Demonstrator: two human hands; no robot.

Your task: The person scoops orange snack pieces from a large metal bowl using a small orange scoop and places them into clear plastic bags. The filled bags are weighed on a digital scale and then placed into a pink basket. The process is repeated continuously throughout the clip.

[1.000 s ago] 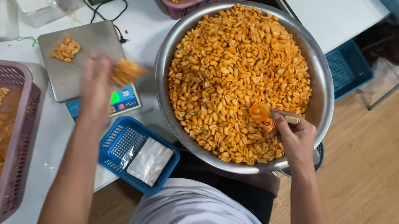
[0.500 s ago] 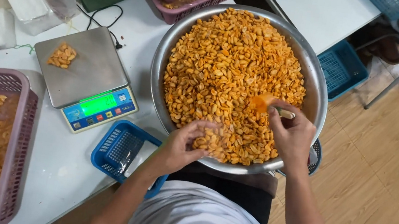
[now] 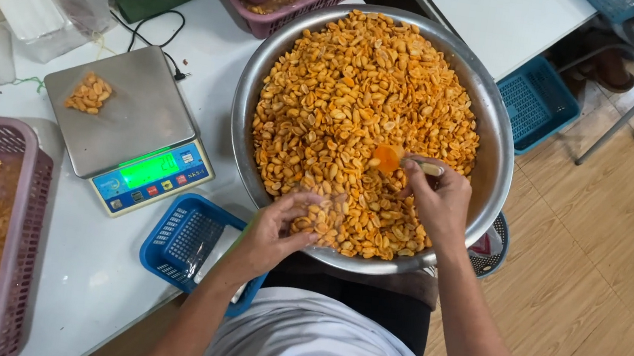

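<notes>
Reaching into the steel bowl (image 3: 495, 128) of orange nuts (image 3: 360, 102), the left hand (image 3: 277, 230) pinches a clear nut-filled bag (image 3: 321, 218) at its near rim while the right hand (image 3: 436, 202) grips an orange scoop (image 3: 393, 160) beside it.

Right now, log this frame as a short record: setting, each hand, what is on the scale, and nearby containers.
setting: white table seen from above, with a large steel bowl of orange-coated nuts
left hand: over the bowl's near edge, holding a small clear bag with some nuts in it
right hand: grips a small scoop resting in the nuts
scale: small pile of nuts on its far left corner, display lit green
containers: blue basket beside the left hand; pink basket at far left with bagged nuts
</notes>
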